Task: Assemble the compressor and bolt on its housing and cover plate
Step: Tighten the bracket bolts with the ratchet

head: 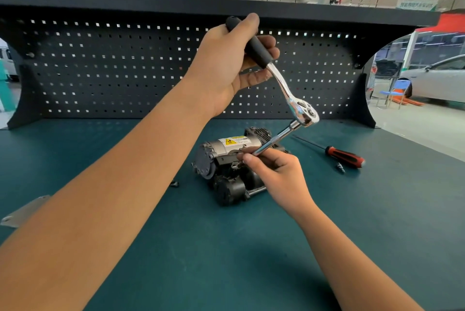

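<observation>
Raised in the upper middle of the frame, the left hand (221,66) wraps its fingers round the black grip of a ratchet wrench (284,84), whose chrome head joins an extension bar (279,137). At centre, the right hand (276,169) pinches that bar's lower end just over the compressor (221,159) (1 yellow warning label on its silver body), which lies on the green bench (226,247). A red-and-black screwdriver (344,156) lies right of it, and a metal plate (22,211) lies at the left edge.

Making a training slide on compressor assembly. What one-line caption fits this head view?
Left hand grips the ratchet handle while the right hand pinches its extension bar at the compressor.
</observation>
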`<move>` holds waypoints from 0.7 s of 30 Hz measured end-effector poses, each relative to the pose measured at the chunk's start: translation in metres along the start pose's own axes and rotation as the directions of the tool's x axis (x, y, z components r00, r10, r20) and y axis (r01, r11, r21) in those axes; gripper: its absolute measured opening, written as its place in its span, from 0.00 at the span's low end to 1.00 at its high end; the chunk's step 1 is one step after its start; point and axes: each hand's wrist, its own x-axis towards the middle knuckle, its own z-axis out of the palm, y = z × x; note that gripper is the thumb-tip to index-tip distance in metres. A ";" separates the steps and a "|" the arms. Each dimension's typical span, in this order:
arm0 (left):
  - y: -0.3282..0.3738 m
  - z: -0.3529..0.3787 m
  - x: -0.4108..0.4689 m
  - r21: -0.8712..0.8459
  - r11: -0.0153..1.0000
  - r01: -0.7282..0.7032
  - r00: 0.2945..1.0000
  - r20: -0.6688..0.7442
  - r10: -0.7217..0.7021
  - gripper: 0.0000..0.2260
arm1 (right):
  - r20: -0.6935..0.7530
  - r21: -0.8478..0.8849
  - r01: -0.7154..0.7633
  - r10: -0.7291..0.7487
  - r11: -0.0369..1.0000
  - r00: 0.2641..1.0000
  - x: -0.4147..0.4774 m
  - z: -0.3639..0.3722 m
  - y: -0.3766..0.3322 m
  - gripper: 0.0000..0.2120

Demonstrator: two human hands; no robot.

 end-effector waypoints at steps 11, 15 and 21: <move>0.001 -0.009 -0.001 0.013 0.997 -0.081 0.997 -0.003 0.081 0.09 | -0.038 -0.104 0.074 -0.078 0.992 0.996 0.006 0.013 0.002 0.05; 0.002 -0.015 -0.002 0.015 0.995 -0.103 0.995 -0.007 0.103 0.09 | -0.046 -0.138 0.087 -0.094 0.987 0.995 0.010 0.015 0.002 0.09; -0.003 -0.017 -0.002 -0.018 0.994 -0.109 0.994 -0.012 0.109 0.11 | -0.068 -0.209 0.102 -0.119 0.973 0.991 0.008 0.009 0.006 0.09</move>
